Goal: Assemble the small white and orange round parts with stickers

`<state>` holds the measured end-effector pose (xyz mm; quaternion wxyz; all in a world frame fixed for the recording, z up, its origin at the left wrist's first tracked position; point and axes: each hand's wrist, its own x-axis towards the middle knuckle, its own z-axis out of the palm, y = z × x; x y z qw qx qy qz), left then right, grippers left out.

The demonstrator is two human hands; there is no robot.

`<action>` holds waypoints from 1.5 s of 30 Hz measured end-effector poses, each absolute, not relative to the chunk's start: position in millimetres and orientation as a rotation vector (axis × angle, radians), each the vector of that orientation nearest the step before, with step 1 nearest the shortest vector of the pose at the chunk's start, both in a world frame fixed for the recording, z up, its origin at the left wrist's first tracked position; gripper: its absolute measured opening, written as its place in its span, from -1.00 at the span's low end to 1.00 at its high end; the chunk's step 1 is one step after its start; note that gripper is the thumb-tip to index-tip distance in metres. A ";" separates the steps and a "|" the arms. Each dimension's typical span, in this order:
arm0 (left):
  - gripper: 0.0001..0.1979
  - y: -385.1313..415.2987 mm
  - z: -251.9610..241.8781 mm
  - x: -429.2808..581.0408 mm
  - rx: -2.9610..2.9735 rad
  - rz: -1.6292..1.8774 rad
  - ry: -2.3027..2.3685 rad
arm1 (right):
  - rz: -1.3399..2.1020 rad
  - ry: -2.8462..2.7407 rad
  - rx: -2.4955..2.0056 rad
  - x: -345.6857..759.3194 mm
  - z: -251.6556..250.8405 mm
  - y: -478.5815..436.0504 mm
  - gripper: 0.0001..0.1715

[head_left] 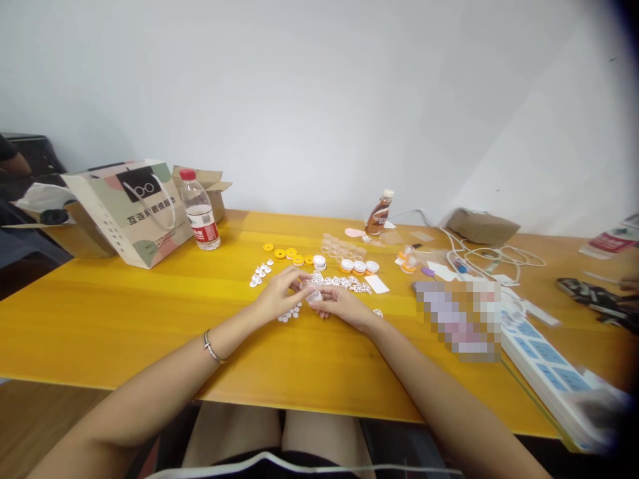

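Note:
My left hand [279,293] and my right hand [344,305] meet over the yellow table [124,313], fingers pinched together on a small clear plastic cup [310,291] between them. A silver bracelet [213,347] circles my left wrist. Small white discs [289,313] lie just under my hands and more white discs [260,274] sit to the left. Beyond my fingers lie yellow rings [287,253], white and orange caps [358,267] and a cluster of clear cups [342,246].
A paper bag [130,209], a cardboard box [212,189] and a water bottle [200,211] stand at the back left. A brown drink bottle [379,214], white cables [479,256], a brown pouch [482,226] and a white power strip [544,362] occupy the right.

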<state>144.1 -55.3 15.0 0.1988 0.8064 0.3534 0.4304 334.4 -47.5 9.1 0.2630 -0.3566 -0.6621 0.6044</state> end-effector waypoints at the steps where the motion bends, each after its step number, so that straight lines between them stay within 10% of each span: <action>1: -0.73 -55.4 14.8 143.7 2.253 1.202 0.994 | 1.608 -1.788 -0.966 333.5 9.2 -47.7 -0.58; 11: -0.75 -53.2 15.5 138.3 2.233 1.185 1.091 | 1.068 -1.935 -1.061 321.1 8.0 -54.3 -0.62; 28: -0.69 -57.4 39.7 128.6 2.235 0.937 0.714 | 1.488 -1.851 -0.844 324.5 21.3 -58.8 -0.65; 45: -0.75 -56.9 31.7 132.7 2.431 0.978 1.094 | 0.978 -1.959 -1.004 316.4 13.4 -63.4 -0.61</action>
